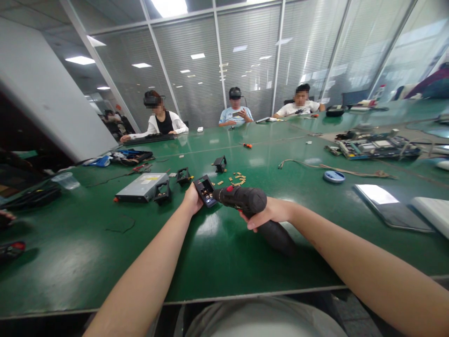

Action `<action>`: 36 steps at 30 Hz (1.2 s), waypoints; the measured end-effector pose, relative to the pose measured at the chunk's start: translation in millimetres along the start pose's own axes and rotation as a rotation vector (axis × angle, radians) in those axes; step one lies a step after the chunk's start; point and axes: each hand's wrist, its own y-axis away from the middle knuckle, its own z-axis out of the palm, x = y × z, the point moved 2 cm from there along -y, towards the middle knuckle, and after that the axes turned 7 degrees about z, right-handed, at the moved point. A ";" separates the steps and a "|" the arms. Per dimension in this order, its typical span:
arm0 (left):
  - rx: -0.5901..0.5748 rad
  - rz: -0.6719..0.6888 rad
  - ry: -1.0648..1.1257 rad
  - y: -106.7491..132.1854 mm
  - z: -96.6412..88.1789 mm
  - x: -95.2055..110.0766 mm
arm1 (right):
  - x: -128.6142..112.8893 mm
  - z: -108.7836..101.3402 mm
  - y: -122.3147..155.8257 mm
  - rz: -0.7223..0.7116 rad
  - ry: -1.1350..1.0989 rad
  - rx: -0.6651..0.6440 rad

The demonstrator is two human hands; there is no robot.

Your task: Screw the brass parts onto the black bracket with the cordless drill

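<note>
My left hand point(192, 198) grips a small black plastic housing point(206, 191) by its left side and tilts it up off the table. Brass-coloured metal parts show inside its opening. Wrapped round the handle of a black cordless drill point(242, 198) is my right hand point(264, 214). The drill points left, its front end at the housing's right edge; whether the bit touches anything inside is hidden. Small brass pieces point(239, 178) lie loose just beyond. Similar black housings stand near: one point(220, 164) behind, another point(183, 176) and a third point(162, 192) to the left.
A silver metal drive box point(142, 187) lies left. To the right are a blue round lid point(334, 176), a tan cable point(354, 169), a flat tablet-like slab point(389, 206) and a circuit board assembly point(379, 146). Several people sit across the green table point(105, 262).
</note>
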 end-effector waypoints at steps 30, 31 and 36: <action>0.039 0.035 0.026 -2.8 0.4 -2.5 | -4.3 1.9 3.7 0.052 -0.005 0.029; 0.036 0.036 0.015 -2.8 0.1 -2.5 | -5.6 2.4 4.0 0.051 0.007 0.032; 0.012 0.038 -0.005 -2.8 -0.6 -2.9 | -10.9 4.5 4.8 0.050 0.063 0.049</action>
